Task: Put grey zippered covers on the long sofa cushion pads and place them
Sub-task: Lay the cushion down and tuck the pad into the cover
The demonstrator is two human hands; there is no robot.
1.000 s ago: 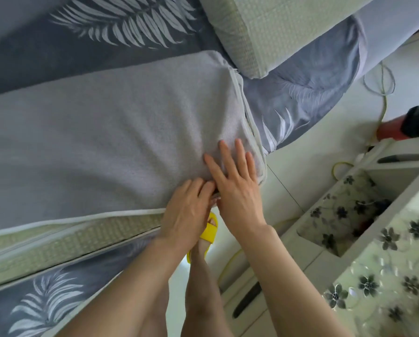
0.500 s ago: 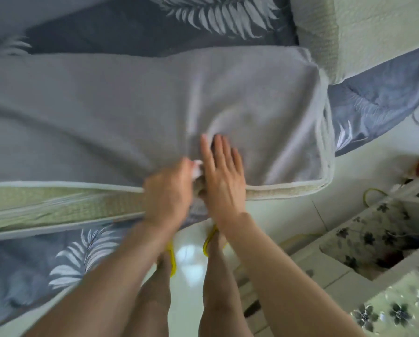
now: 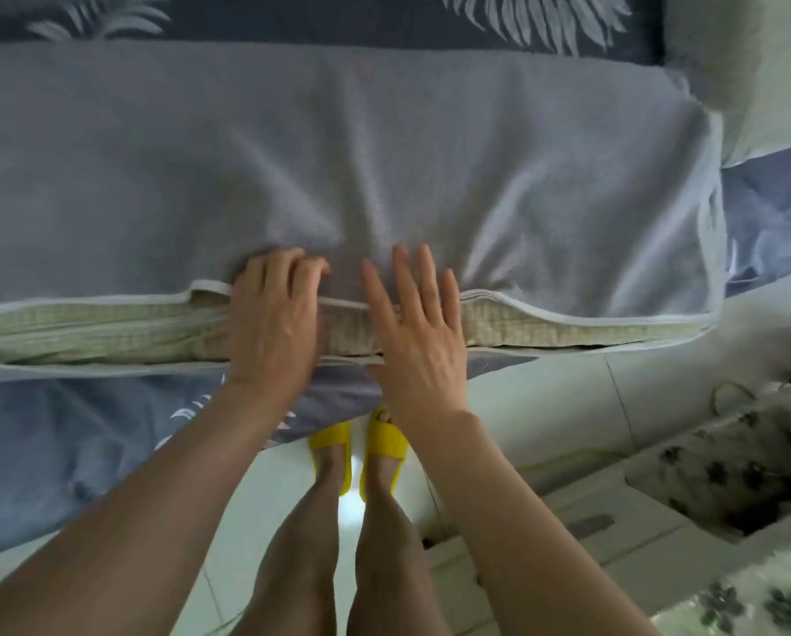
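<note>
A long cushion pad in a grey cover (image 3: 384, 153) lies across the bed in front of me. Its near side is unzipped and shows the green checked pad (image 3: 545, 325) between white piped edges. My left hand (image 3: 274, 323) lies over the open seam with its fingers curled into the grey fabric at the top edge. My right hand (image 3: 414, 332) rests flat beside it, fingers straight and spread on the cover and seam. The zipper pull is hidden.
A second green checked pad (image 3: 751, 62) lies at the top right. A blue-grey leaf-print sheet (image 3: 86, 429) hangs down the bed side. My feet in yellow slippers (image 3: 356, 447) stand on white floor. A white floral-topped cabinet (image 3: 705, 521) stands at the right.
The view has swung left along the cushion. My hands moved left along the seam; the right hand now lies flat across it, and the left hand curls over the top edge.
</note>
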